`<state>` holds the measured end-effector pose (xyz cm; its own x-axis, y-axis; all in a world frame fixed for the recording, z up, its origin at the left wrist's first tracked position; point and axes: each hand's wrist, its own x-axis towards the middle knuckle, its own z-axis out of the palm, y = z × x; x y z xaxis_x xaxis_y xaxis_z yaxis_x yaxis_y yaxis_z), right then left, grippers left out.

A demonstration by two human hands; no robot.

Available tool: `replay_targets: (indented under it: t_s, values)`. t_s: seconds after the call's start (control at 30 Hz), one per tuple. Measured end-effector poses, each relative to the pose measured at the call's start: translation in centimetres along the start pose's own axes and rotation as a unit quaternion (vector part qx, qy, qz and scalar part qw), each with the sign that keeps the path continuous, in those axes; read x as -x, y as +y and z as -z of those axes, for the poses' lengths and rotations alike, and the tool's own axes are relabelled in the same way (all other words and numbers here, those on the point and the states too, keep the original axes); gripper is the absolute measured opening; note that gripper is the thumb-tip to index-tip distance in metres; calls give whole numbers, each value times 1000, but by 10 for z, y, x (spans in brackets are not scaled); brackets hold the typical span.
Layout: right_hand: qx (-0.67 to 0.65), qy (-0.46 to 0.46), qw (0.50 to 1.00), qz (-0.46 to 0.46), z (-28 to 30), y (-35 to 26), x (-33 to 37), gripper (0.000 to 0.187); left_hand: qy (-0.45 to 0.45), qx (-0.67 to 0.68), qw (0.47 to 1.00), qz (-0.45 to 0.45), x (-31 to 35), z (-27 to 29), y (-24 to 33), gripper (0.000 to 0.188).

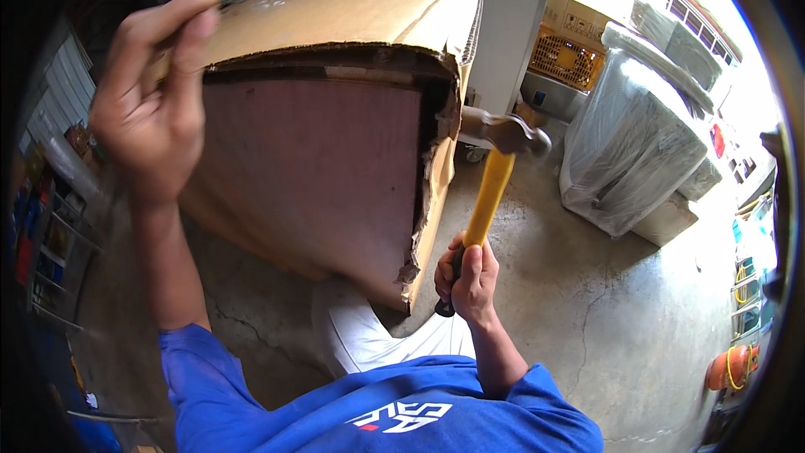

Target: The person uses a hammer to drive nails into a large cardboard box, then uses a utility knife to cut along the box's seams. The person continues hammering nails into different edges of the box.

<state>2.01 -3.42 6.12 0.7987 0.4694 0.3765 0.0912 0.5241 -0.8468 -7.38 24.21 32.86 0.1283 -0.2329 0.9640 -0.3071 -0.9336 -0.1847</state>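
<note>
Right hand (471, 281) closed around the lower handle of a yellow-handled hammer (490, 193), hammer head at the torn right edge of a big cardboard carton (352, 13). Carton's near side is open, showing a pinkish-brown panel (310, 143). Left hand (155, 113) raised by carton's left, thumb and forefinger close together; blurred, can't tell if it's pinching anything. Plastic-wrapped item (633, 130) off right.
</note>
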Motion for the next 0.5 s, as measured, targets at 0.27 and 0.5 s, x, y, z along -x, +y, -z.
replay_targets:
  t_s: [0.27, 0.5]
  values:
    - [15, 6, 1000, -27, 8, -11, -3, 46, 31, 153, 988, 19, -30, -88, 19, 6]
    - [54, 4, 996, 76, 22, -35, -9, 57, 110, 136, 984, -32, -23, -92, 12, 6]
